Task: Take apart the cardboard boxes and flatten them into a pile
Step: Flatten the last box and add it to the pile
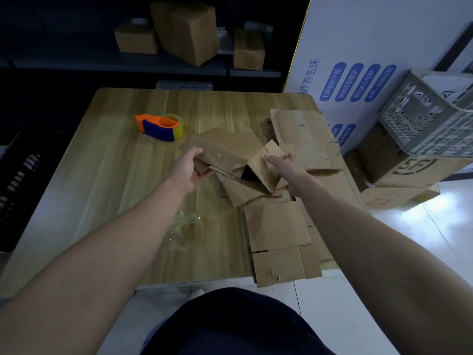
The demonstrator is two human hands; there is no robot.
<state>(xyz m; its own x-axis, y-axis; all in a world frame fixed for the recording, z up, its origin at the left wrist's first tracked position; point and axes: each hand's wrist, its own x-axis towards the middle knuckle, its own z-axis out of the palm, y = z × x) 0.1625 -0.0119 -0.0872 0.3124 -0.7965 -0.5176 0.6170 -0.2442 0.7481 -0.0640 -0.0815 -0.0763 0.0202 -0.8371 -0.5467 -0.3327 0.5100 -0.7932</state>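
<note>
Left hand (189,167) and right hand (281,167) grip a half-collapsed cardboard box (231,152) above the counter (115,175), beside flattened boxes (279,226) and a tape dispenser (160,126).

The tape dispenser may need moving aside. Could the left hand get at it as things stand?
Probably yes, once freed: the left hand now grips the box, but only bare table lies between it and the tape dispenser.

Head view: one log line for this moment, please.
left hand: grips box | right hand: grips box | box: partly collapsed, over flat pile | tape dispenser: on table
</note>
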